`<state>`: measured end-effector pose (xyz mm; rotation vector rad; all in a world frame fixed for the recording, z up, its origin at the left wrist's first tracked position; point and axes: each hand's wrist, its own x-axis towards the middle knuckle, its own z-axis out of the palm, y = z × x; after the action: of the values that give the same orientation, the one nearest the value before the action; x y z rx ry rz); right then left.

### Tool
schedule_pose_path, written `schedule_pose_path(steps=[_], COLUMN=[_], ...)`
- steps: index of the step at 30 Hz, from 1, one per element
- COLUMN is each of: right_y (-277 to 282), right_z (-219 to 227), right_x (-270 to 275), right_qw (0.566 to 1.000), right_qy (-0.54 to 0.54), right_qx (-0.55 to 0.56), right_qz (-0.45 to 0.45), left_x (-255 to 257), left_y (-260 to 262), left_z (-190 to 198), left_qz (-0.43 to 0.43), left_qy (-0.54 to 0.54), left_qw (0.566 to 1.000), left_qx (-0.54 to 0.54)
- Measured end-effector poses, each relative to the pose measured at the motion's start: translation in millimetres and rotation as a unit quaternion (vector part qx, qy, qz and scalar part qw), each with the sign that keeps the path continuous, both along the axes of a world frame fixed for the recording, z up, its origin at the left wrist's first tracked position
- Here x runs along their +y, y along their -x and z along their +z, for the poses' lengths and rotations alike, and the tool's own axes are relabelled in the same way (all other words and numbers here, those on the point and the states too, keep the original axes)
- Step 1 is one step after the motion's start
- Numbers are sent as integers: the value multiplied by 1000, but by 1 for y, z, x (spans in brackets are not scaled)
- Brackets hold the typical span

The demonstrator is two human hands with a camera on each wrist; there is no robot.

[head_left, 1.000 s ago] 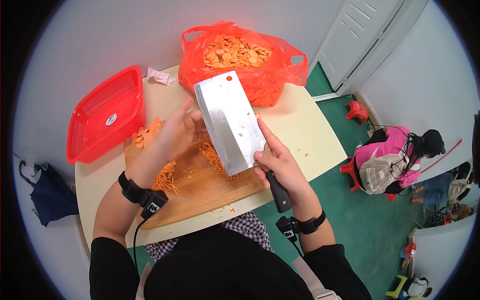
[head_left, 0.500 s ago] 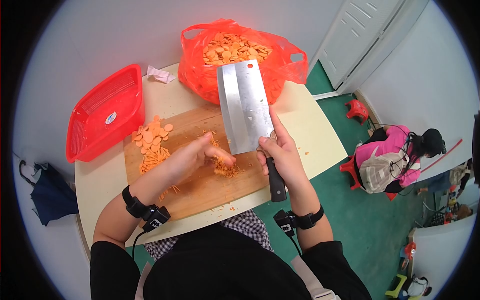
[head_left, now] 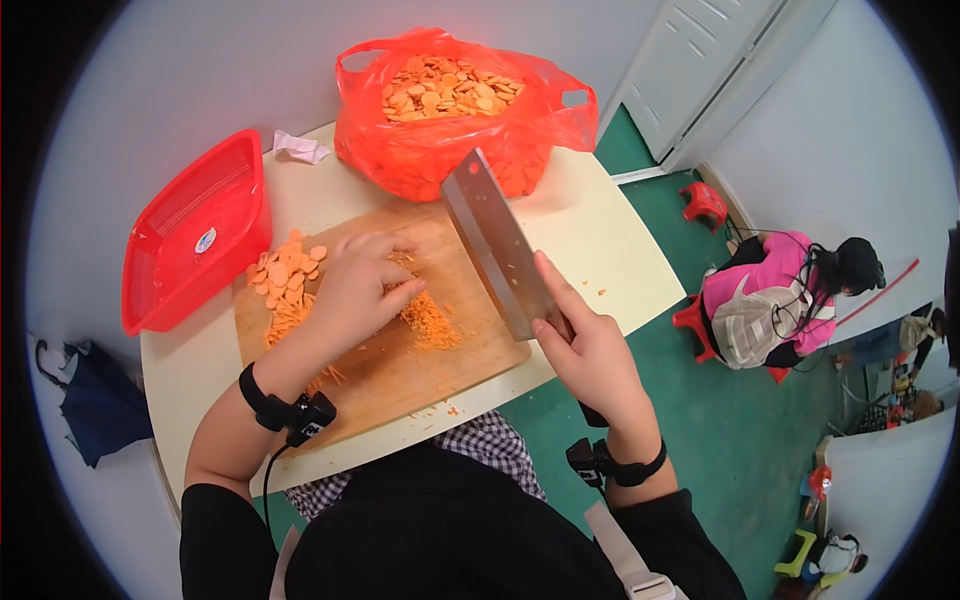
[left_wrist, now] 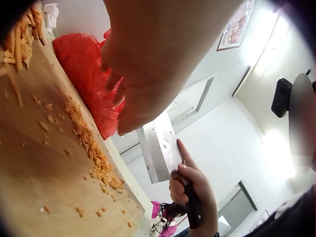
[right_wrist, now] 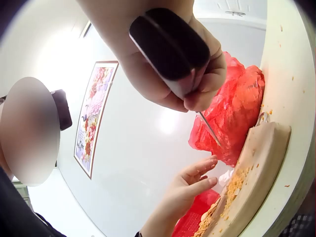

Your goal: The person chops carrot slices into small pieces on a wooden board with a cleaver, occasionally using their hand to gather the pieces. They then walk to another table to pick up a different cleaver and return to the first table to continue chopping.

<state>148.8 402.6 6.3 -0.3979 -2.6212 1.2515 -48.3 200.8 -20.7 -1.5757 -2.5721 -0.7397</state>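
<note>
My right hand [head_left: 595,365] grips the dark handle of a cleaver [head_left: 495,240], its broad blade tilted above the right part of the wooden cutting board [head_left: 390,400]. Bits of chopped orange vegetable [head_left: 432,325] lie in a small heap beside my left hand [head_left: 365,280], whose fingers are loosely bent above the board and hold nothing. In the left wrist view the finely chopped bits [left_wrist: 91,148] form a narrow strip on the wood. Orange slices [head_left: 285,270] and thin strips [head_left: 285,325] lie on the board's left side.
A red plastic bag [head_left: 440,160] of orange slices stands behind the board. At the left is a red basket [head_left: 190,240], with a crumpled tissue [head_left: 300,148] near it. Beyond the table, a person in pink [head_left: 775,290] sits on the right.
The cleaver has turned so its blade shows more narrowly, and my right hand has moved lower and right. My left hand has shifted up and left from the chopped heap.
</note>
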Motion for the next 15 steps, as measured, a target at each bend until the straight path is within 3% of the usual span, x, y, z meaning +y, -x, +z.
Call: schedule_pose_path(steps=[1,2,4,7,10,13,15], right_y=[-1,-1,0,4,13,26,30], right_z=[3,2,-1,5,8,-3,-20], right_x=[-2,-1,0,3,5,10,9], right_qw=[996,996,980,958,945,921,918], right_qy=[-85,-85,-199,-279,-316,-379,-392], right_qx=[-15,-15,-13,-52,-79,-67,14], right_qz=[4,3,19,29,34,60,65], left_x=[1,1,2,3,1,2,2], left_y=[1,2,2,0,2,1,2], left_z=[-1,-2,-1,2,1,2,-4], left_qz=[-1,9,17,39,23,45,35], left_qy=[0,-20,-40,-22,-25,-12,-37], left_qw=[1000,1000,999,999,999,996,995], left_qx=[-1,11,25,-18,-11,73,83])
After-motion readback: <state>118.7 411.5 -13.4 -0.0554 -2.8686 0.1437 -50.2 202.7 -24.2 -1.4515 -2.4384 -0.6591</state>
